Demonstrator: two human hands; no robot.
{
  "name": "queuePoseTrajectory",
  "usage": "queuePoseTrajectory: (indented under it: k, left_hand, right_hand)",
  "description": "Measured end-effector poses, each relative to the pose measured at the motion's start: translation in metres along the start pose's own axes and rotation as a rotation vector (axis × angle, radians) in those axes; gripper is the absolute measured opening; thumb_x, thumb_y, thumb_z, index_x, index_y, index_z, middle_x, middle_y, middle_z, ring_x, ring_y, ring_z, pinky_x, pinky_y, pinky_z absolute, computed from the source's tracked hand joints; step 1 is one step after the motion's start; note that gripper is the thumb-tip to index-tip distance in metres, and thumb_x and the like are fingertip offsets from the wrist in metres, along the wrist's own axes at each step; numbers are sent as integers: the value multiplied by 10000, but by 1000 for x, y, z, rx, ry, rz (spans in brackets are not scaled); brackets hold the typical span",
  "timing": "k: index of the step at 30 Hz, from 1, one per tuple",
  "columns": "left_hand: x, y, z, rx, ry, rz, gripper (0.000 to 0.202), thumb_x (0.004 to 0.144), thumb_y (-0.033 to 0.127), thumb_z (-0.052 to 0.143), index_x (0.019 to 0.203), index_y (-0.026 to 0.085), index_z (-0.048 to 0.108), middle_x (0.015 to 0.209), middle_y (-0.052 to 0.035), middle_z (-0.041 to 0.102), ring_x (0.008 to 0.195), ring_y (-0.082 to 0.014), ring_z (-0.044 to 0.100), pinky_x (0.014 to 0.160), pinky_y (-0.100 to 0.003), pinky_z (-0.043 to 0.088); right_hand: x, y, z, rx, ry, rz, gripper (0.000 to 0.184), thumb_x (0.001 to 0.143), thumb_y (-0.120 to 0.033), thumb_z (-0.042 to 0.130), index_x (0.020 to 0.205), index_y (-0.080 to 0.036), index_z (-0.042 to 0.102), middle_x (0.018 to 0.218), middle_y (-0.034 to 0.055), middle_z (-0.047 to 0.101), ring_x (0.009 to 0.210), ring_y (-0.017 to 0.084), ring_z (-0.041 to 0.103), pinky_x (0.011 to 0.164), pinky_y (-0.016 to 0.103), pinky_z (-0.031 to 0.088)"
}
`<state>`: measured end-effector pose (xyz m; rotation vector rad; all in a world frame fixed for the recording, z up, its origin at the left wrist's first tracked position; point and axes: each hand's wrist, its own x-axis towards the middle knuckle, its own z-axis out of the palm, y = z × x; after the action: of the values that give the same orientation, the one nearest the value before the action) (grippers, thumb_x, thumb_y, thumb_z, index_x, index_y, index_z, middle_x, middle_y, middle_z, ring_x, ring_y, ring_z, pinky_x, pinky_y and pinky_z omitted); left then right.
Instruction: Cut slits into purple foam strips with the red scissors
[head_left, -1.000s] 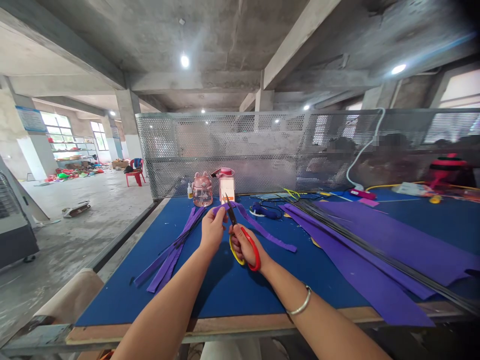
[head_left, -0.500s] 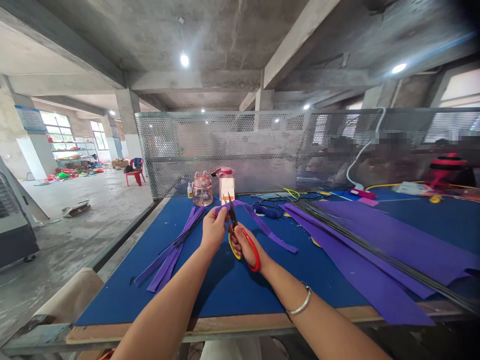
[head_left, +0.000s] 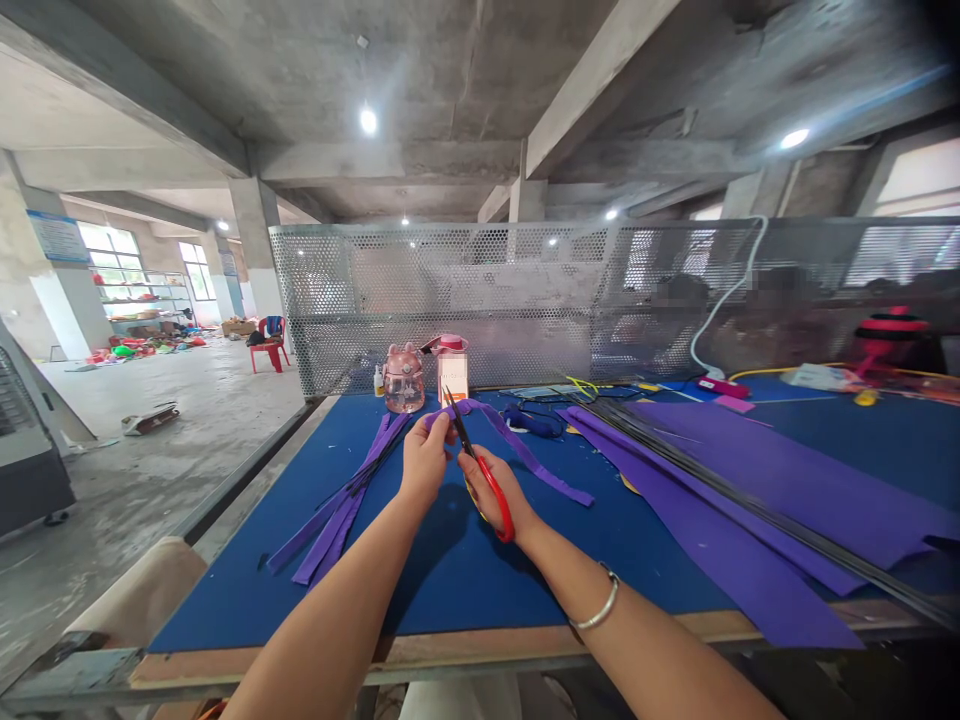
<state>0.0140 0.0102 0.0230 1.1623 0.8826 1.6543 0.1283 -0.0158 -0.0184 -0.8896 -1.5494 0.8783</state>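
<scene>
My left hand [head_left: 425, 456] pinches a purple fabric strip [head_left: 534, 462] near its end, and the strip's other part trails to the right over the blue table top [head_left: 450, 590]. In my right hand [head_left: 499, 490] is a pair of scissors [head_left: 501, 508] with a red handle and a partly hidden yellow one. The dark blades point up and left, right beside my left fingertips and against the strip. They look closed or nearly closed. More purple strips [head_left: 330, 540] lie left of my left arm with thin black rods [head_left: 358, 487] across them.
At the back stand a pink-lidded clear bottle [head_left: 405, 385] and a second pink-topped container [head_left: 452, 375], before a perforated metal screen [head_left: 450, 270]. Large purple sheets [head_left: 720, 520] and long black rods [head_left: 787, 535] cover the right side. A dark blue tool [head_left: 531, 420] with a cord lies mid-back.
The scissor blades have come together and tilted more to the left. My right fingers have closed around the handles, hiding most of the yellow one. The left hand has hardly moved.
</scene>
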Motion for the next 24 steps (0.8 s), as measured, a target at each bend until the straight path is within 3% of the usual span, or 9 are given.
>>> queuePoseTrajectory:
  k: [4, 7, 11, 16, 24]
  left_hand:
    - [-1, 1, -1, -16, -5, -5, 367, 705, 528, 666, 718, 166, 605, 662, -15, 618, 610, -125, 562, 485, -203, 388]
    - [-2, 2, -1, 3, -17, 6, 354, 703, 512, 677, 697, 168, 596, 648, -8, 606, 593, -116, 546, 484, -200, 379]
    - [-1, 3, -1, 14, -3, 11, 343, 711, 503, 674, 696, 169, 597, 647, -5, 600, 588, -112, 537, 479, -200, 371]
    - [0, 2, -1, 28, 6, 29, 331, 731, 495, 664, 700, 171, 606, 645, -5, 600, 589, -117, 536, 477, -206, 377]
    - [-1, 1, -1, 48, -52, 64, 329, 745, 490, 659, 678, 173, 597, 612, 6, 587, 569, -113, 531, 488, -209, 379]
  right_hand:
    - [0, -4, -1, -43, 21, -19, 486, 864, -689, 531, 810, -206, 543, 565, -50, 395, 484, 116, 349, 433, 247, 269]
    - [1, -3, 0, 23, 12, 46, 532, 829, -745, 528, 827, -213, 518, 561, -65, 369, 462, 107, 324, 418, 243, 242]
    - [0, -1, 1, 188, -69, 144, 622, 739, -818, 568, 908, -225, 486, 616, -84, 343, 465, 84, 286, 417, 222, 213]
    - [-1, 4, 0, 226, -159, 86, 633, 738, -803, 599, 985, -231, 484, 656, -78, 351, 499, 89, 289, 432, 223, 231]
    - [-2, -2, 2, 307, -128, 123, 623, 751, -824, 549, 899, -223, 476, 634, -86, 337, 462, 74, 275, 410, 207, 230]
